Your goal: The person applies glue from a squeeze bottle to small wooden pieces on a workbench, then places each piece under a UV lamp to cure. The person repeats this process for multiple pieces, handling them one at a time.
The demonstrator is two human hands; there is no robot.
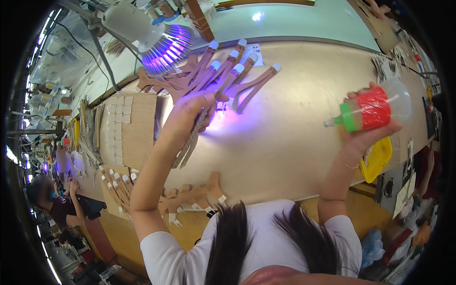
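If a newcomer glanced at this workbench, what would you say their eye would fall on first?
Probably the white, finned lamp glowing violet at the upper left, beside a fan of brown, white-tipped strips. Next might come the clear plastic bottle with a red wrap and green collar, held in the right hand over the bench's right side. The left hand is closed on tan woven strips near the violet glow.
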